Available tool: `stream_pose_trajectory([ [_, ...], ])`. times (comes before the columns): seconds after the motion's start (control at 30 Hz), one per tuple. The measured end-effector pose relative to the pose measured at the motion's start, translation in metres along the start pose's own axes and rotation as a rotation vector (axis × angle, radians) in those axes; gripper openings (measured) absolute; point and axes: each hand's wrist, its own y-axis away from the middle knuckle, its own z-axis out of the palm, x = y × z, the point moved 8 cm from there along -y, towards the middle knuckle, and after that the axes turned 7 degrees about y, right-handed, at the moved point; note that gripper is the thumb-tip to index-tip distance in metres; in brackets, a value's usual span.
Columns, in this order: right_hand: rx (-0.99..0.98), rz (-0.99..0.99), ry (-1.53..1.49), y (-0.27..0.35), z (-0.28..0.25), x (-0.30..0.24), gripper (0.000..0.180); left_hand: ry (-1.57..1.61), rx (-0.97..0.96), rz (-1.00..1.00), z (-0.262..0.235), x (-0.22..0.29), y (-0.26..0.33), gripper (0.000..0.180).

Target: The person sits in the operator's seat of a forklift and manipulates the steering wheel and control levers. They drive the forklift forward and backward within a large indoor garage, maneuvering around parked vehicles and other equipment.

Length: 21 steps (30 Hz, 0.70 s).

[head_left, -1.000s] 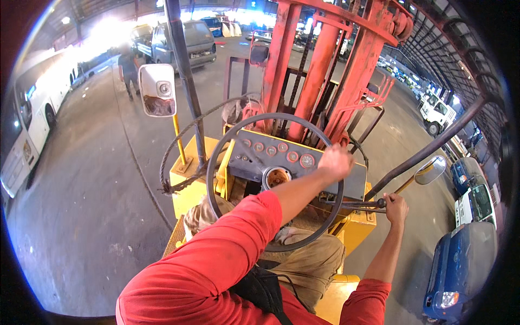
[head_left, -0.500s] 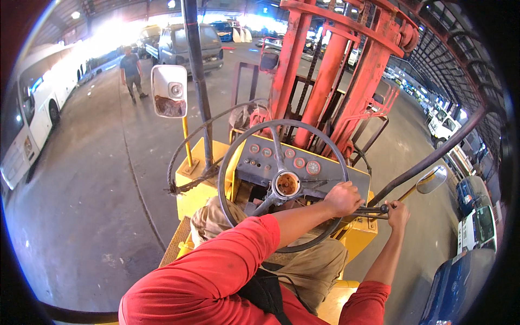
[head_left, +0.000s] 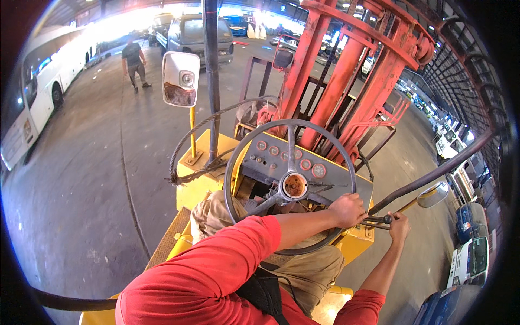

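Observation:
My left arm, in a red sleeve, reaches across the large dark steering wheel [head_left: 234, 162]. My left hand [head_left: 348, 210] is closed on the wheel's right rim, its fingers curled over it. Lower and to the right, my right hand [head_left: 400, 225] is closed around the end of a control lever, which the fingers mostly hide. A second lever's round black knob [head_left: 387, 219] sits just left of those fingers. The wheel's hub [head_left: 294, 185] lacks a cover and looks rusty inside. Behind the wheel is a grey dashboard [head_left: 254, 169] with several red-rimmed gauges.
A red forklift mast [head_left: 338, 81] rises ahead. Mirrors stand at the left [head_left: 180, 79] and right [head_left: 433, 195]. A person [head_left: 134, 64] is on the floor ahead left, near a van [head_left: 200, 38]. A white bus [head_left: 46, 81] stands left; parked vehicles [head_left: 468, 262] line the right.
The steering wheel has turned slightly clockwise, my left hand moving down with its rim. My right hand stays at the lever. The person's legs have shifted, and the surroundings sit differently in view.

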Motion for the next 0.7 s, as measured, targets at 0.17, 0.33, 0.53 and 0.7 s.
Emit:
stream_pose_trajectory([
  [0.17,0.100,-0.088,0.010,-0.011,-0.001,0.000,0.036,0.053,-0.087,0.051,0.012,0.002,0.006,0.036],
  [0.33,0.029,-0.028,0.020,-0.028,0.007,0.005,0.035,0.161,-0.154,0.112,0.022,0.005,0.019,0.036],
  [0.53,0.035,-0.004,0.015,-0.045,0.017,0.006,0.035,0.114,-0.125,0.081,0.030,-0.012,0.004,0.035],
  [0.7,0.089,-0.052,0.014,-0.051,0.021,0.011,0.037,0.036,-0.057,0.053,0.034,-0.030,-0.020,0.034],
])
